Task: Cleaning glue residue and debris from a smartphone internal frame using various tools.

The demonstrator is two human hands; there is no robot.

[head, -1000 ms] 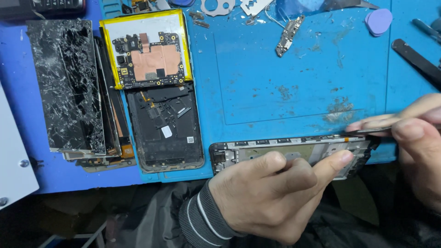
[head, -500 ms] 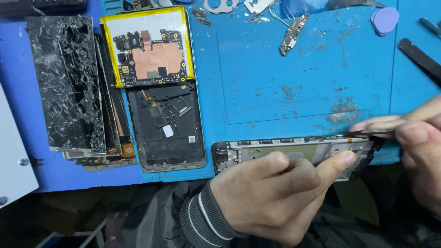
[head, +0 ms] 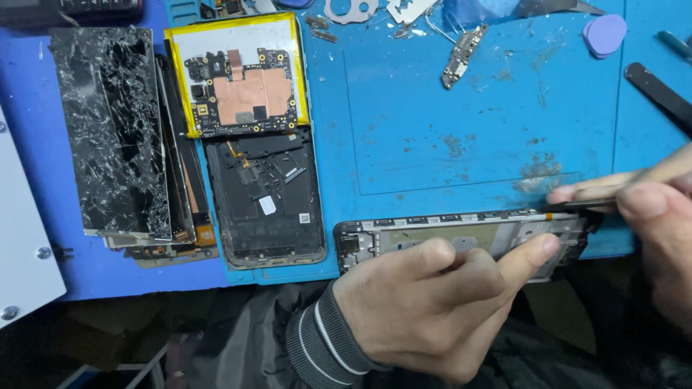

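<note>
Underneath, a scuffed blue work mat (head: pixel 461 144), parts-strewn, over a dark edge.

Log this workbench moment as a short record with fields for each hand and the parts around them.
left hand: grips the phone frame at the mat's near edge
right hand: holds a thin dark tool against the frame's right end
mat: blue, scuffed
cracked screen: far left
circuit board: lies on a yellow-edged battery
back housing: black, below the board

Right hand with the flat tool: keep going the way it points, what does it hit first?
Right hand points left. Its flat tool already sits at the phone frame top edge, so likely that frame first; depth is unclear.
</note>
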